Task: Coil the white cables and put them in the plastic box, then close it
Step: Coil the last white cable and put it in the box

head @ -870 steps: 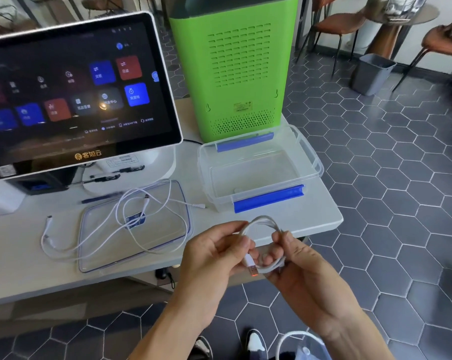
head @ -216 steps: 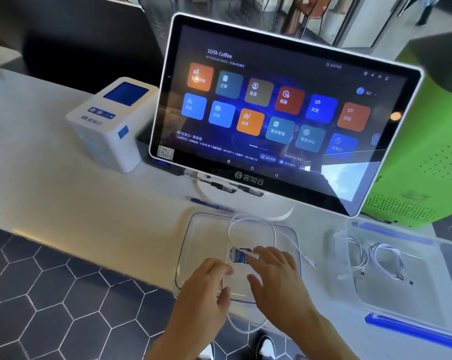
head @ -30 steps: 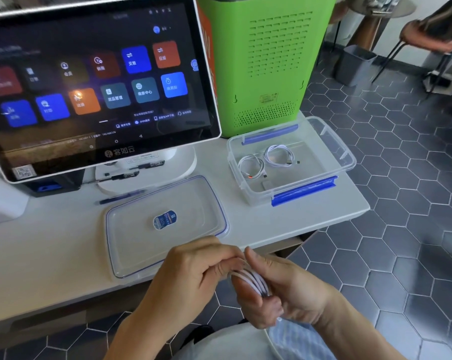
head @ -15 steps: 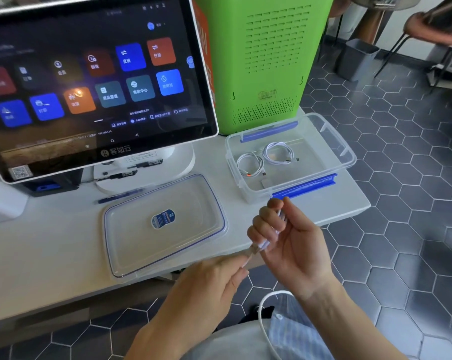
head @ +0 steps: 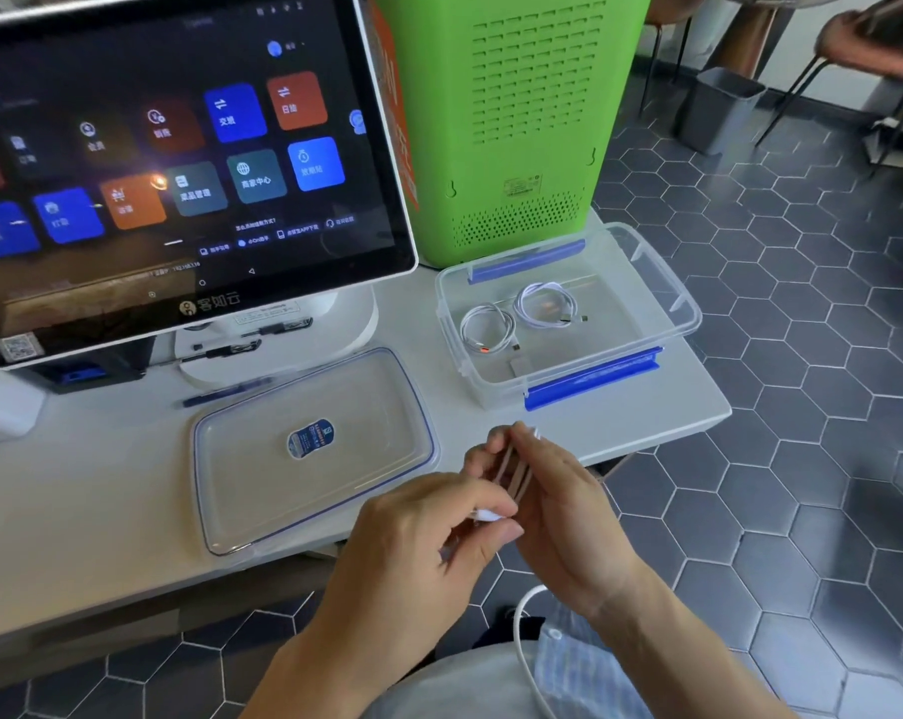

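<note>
Plastic box (head: 667,282) open | two coiled white cables (head: 522,319) inside

Café: point-of-sale touchscreen (head: 179,163), dining chairs (head: 864,49)

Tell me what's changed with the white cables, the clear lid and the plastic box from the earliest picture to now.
Two coiled white cables now lie in the clear plastic box with blue clips, which was empty. The clear rectangular lid has been cleared of the loose cables that lay across it. Both hands hold a third white cable: right hand keeps the loops, left hand pinches one end, its tail hanging below. Lid off, box open as before.
</note>
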